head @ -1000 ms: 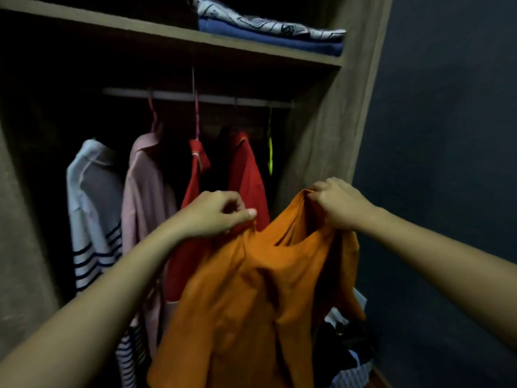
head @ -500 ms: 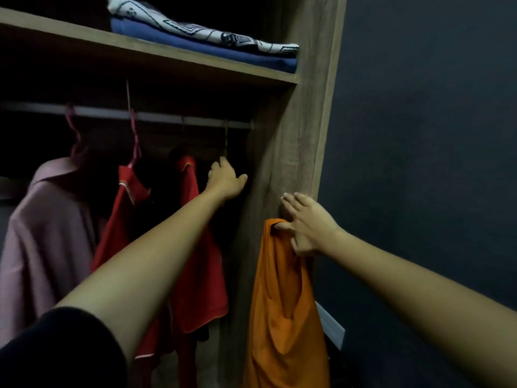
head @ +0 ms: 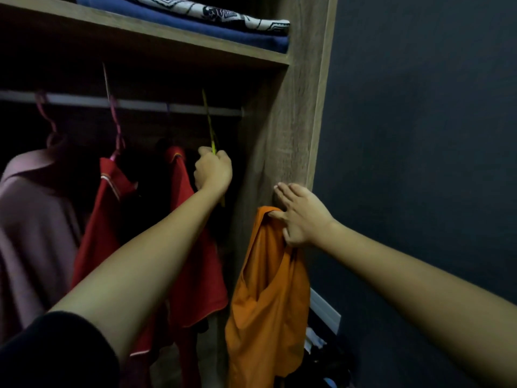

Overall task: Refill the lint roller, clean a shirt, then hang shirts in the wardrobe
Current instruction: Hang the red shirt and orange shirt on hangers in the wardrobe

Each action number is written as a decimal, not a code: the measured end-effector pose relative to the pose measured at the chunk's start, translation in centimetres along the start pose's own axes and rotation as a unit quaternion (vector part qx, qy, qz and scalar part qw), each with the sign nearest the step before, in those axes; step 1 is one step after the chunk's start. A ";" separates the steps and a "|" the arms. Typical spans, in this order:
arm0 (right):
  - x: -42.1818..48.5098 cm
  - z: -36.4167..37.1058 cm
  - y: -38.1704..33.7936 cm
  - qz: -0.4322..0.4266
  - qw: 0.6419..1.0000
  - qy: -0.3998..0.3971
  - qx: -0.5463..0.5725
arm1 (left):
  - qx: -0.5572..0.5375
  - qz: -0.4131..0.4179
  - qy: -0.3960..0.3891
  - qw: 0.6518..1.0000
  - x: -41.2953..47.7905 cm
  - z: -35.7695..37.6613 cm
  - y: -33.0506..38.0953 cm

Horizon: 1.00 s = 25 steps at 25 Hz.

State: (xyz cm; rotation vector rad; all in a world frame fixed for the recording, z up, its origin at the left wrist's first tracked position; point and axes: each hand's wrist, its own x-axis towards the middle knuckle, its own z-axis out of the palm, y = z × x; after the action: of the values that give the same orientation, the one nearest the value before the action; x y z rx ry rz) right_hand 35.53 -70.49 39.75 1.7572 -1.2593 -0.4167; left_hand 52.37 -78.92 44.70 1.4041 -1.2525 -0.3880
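While my left hand [head: 214,170] is clamping its fingers round the yellow hanger [head: 208,119] at the rail [head: 140,104], my right hand [head: 303,218] is hooking its thumb into the orange shirt [head: 268,289], fingers lying straight against the wardrobe's right wall [head: 279,135].

You face wardrobe panel [head: 282,152]: matt wood grain, rough-looking. Orange shirt [head: 265,303]: smooth matt cloth. Yellow hanger [head: 208,119]: plastic look. Rail [head: 140,104]: pale, smooth metal look. Wall [head: 419,135] beside you: dark, matt.
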 end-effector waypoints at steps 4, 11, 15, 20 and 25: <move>-0.1 -0.8 -0.3 0.021 0.999 -0.027 0.020 | -0.008 0.029 -0.018 0.999 -4.3 -4.7 -1.8; -0.2 -5.0 -1.7 0.078 0.966 -0.129 0.210 | 0.031 0.141 0.005 0.989 -12.3 -18.0 -10.4; -1.0 -8.8 -3.4 0.122 0.907 -0.132 0.380 | 0.070 0.201 0.013 0.977 -12.8 -27.4 -16.4; -1.9 -12.7 -5.1 0.136 0.861 -0.120 0.476 | 0.094 0.263 -0.049 0.959 -15.4 -36.2 -21.7; -3.9 -20.7 -9.5 0.008 0.871 -0.053 0.488 | 0.107 0.380 -0.094 0.914 -17.8 -36.4 -21.4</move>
State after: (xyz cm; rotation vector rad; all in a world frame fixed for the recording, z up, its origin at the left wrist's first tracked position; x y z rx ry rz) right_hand 53.87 -56.64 42.14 2.5660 -1.7252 0.2100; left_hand 84.90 -50.48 29.34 0.9559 -1.9277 0.1656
